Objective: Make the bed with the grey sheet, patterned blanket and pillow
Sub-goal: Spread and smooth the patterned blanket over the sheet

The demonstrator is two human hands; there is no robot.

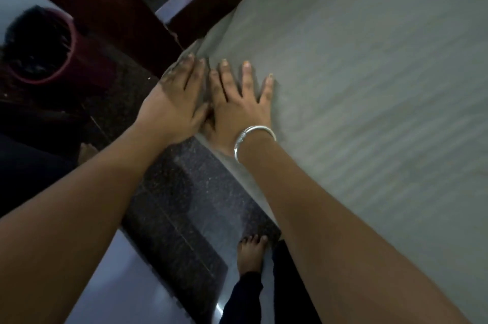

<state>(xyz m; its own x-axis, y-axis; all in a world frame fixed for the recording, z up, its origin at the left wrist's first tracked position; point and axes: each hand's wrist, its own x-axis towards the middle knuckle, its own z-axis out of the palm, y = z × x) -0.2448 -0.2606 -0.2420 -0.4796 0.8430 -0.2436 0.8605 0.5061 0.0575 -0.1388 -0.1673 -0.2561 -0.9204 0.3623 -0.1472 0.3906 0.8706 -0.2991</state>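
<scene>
Your left hand [174, 104] and right hand [239, 104] lie flat, fingers spread, on the grey sheet [356, 72] — sweep toward eleven o'clock, smoothing corner folds.

Dim, soft-focus frame — floor [219, 308] glare, wide-angle tilt

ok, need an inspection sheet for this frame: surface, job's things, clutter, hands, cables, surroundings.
surface: bed covered by plain grey fabric sheet, mostly smooth, faint ripples, folds bunched at the corner.
job's things: grey sheet only; patterned blanket and pillow not in view.
clutter: nothing seen on the bed.
grippers: left hand at the sheet's corner edge, fingers curled over it; right hand flat, fingers spread, silver bangle on the wrist.
cables: nothing seen.
surroundings: dark wooden bed frame, dark speckled floor, maroon round bin, bare foot.
</scene>
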